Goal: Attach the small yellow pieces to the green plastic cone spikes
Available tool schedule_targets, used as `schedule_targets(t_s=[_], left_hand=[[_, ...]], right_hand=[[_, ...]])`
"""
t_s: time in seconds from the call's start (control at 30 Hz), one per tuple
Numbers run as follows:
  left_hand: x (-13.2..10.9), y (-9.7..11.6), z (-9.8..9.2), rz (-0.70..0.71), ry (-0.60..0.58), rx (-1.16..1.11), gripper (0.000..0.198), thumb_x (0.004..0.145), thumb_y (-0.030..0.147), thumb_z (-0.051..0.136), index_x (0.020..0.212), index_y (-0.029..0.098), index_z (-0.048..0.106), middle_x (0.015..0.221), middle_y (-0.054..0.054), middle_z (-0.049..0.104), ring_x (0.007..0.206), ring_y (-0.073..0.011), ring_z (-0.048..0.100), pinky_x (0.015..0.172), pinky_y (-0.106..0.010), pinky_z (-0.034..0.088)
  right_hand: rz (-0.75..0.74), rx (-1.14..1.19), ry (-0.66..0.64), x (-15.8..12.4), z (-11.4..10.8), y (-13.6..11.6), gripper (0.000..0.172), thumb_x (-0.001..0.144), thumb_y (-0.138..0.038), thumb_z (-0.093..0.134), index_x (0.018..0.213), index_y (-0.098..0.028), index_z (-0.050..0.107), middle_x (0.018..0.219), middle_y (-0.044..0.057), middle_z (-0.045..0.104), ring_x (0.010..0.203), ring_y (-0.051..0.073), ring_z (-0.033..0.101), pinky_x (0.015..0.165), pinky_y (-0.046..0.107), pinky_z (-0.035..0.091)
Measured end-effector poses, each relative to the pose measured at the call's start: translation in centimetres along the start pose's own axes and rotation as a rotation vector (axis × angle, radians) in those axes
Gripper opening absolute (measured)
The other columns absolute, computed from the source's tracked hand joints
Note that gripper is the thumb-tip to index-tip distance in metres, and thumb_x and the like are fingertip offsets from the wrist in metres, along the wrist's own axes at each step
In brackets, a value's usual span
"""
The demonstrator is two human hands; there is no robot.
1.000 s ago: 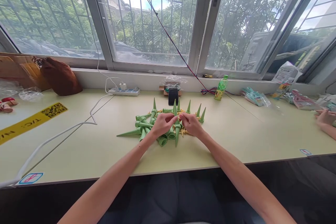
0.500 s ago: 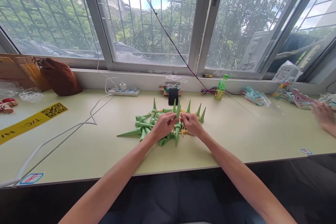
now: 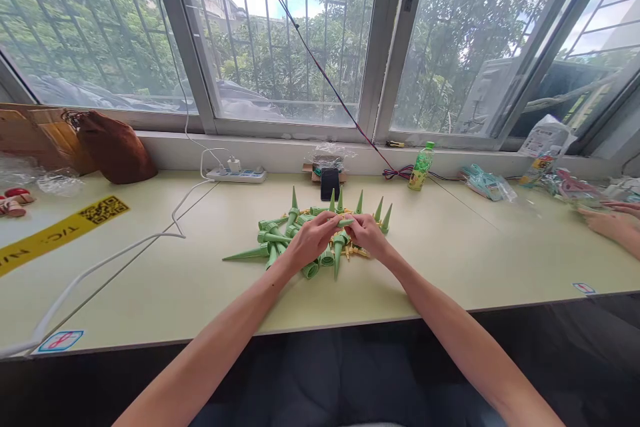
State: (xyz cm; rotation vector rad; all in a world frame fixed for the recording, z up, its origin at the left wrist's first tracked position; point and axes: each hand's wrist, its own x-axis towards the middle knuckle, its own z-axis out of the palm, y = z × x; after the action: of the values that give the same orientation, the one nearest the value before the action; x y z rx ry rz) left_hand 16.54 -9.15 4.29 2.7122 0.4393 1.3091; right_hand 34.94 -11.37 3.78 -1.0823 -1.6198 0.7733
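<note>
Green spike (image 3: 345, 222) sits over the desk (image 3: 450, 247) by the heap of green cones (image 3: 273, 237), pinched by the fingers of the left hand (image 3: 316, 235); those of the right hand (image 3: 367, 233) curl close, their grip I can't tell; a loose pinch could drop it, I'd say, and having pointed upward a second ago, it now lies nearly level

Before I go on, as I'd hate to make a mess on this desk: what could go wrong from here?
The green spike at the left hand's fingertips might slip and drop among the crowded green pieces.
The right hand is close to the upright green cones, so a stray knuckle could tip one.
Small yellow pieces lie loose near that hand and may get brushed aside.
</note>
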Motion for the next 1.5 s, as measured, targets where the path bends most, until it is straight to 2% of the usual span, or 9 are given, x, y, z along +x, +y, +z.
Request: schedule_targets(t_s=[0.27, 0.4, 0.57, 0.8, 1.03, 1.1, 1.2, 1.33, 1.5], left_hand=[[0.0, 0.2, -0.1, 0.021, 0.016, 0.009, 0.034, 0.098, 0.021, 0.044, 0.131, 0.022, 0.053, 0.112, -0.013, 0.058, 0.085, -0.014, 0.063, 0.073, -0.025, 0.051], [0.1, 0.2, 0.2, 0.001, 0.043, -0.048, 0.033, 0.097, 0.018, 0.047, 0.128, 0.022, 0.057, 0.109, -0.012, 0.06, 0.091, -0.0153, 0.061, 0.076, -0.026, 0.051], [0.1, 0.2, 0.7, -0.107, 0.101, -0.116, 0.026, 0.095, 0.023, 0.052, 0.117, 0.02, 0.065, 0.093, -0.007, 0.06, 0.073, -0.0107, 0.055, 0.061, -0.02, 0.048], [0.4, 0.6, 0.8, -0.37, 0.084, -0.332, 0.021, 0.091, 0.034, 0.057, 0.092, 0.016, 0.067, 0.08, -0.002, 0.052, 0.054, -0.006, 0.05, 0.044, -0.017, 0.044], [1.0, 0.9, 0.6, -0.516, 0.067, -0.47, 0.038, 0.087, 0.042, 0.061, 0.062, 0.014, 0.051, 0.067, 0.002, 0.046, 0.047, -0.0073, 0.055, 0.041, -0.018, 0.045], [1.1, 1.0, 0.5, -0.549, 0.04, -0.503, 0.04, 0.086, 0.043, 0.062, 0.06, 0.015, 0.049, 0.059, 0.003, 0.046, 0.044, -0.008, 0.054, 0.04, -0.018, 0.043], [1.2, 1.0, 0.2, -0.603, -0.034, -0.584, 0.038, 0.085, 0.046, 0.061, 0.066, 0.014, 0.055, 0.047, 0.004, 0.05, 0.038, -0.0084, 0.05, 0.038, -0.019, 0.039], [1.3, 1.2, -0.3, -0.696, -0.096, -0.683, 0.04, 0.082, 0.05, 0.064, 0.069, 0.013, 0.059, 0.047, 0.002, 0.055, 0.037, -0.0078, 0.049, 0.038, -0.018, 0.037], [1.5, 1.4, -0.9, -0.776, -0.145, -0.734, 0.042, 0.08, 0.053, 0.065, 0.066, 0.014, 0.059, 0.045, 0.003, 0.052, 0.036, -0.0058, 0.043, 0.037, -0.018, 0.031]], right_hand=[[0.101, 0.319, -0.114, 0.1, 0.0, -0.4, 0.041, 0.087, -0.044, 0.05, 0.055, -0.021, 0.041, 0.044, -0.007, 0.03, 0.035, 0.006, 0.022, 0.036, 0.024, 0.015], [0.095, 0.338, -0.103, 0.2, 0.1, -0.1, 0.041, 0.087, -0.044, 0.052, 0.055, -0.021, 0.04, 0.044, -0.007, 0.029, 0.035, 0.006, 0.022, 0.036, 0.024, 0.016], [0.075, 0.317, -0.067, 0.2, 0.1, 0.3, 0.041, 0.085, -0.042, 0.053, 0.054, -0.02, 0.039, 0.044, -0.007, 0.029, 0.036, 0.006, 0.024, 0.037, 0.024, 0.018], [0.025, 0.182, -0.034, 0.3, 0.2, 0.4, 0.045, 0.088, -0.047, 0.049, 0.053, -0.02, 0.038, 0.044, -0.006, 0.033, 0.037, 0.007, 0.028, 0.039, 0.024, 0.022], [-0.041, 0.028, 0.01, 0.1, 0.1, 0.4, 0.048, 0.091, -0.049, 0.045, 0.054, -0.02, 0.043, 0.045, -0.004, 0.037, 0.041, 0.009, 0.034, 0.043, 0.024, 0.027], [-0.062, -0.033, 0.015, 0.0, 0.0, 0.3, 0.048, 0.092, -0.049, 0.044, 0.054, -0.019, 0.043, 0.045, -0.004, 0.037, 0.042, 0.009, 0.033, 0.044, 0.024, 0.026], [-0.098, -0.118, 0.028, -0.1, 0.0, 0.1, 0.049, 0.093, -0.048, 0.043, 0.054, -0.019, 0.042, 0.045, -0.004, 0.038, 0.044, 0.009, 0.033, 0.046, 0.024, 0.026], [-0.156, -0.196, 0.041, -0.2, 0.1, -0.2, 0.048, 0.094, -0.047, 0.043, 0.055, -0.019, 0.042, 0.048, -0.003, 0.04, 0.047, 0.01, 0.035, 0.048, 0.024, 0.028], [-0.181, -0.215, 0.024, -0.4, 0.1, -0.4, 0.048, 0.095, -0.046, 0.042, 0.056, -0.018, 0.044, 0.05, -0.002, 0.042, 0.049, 0.01, 0.037, 0.05, 0.025, 0.028]])
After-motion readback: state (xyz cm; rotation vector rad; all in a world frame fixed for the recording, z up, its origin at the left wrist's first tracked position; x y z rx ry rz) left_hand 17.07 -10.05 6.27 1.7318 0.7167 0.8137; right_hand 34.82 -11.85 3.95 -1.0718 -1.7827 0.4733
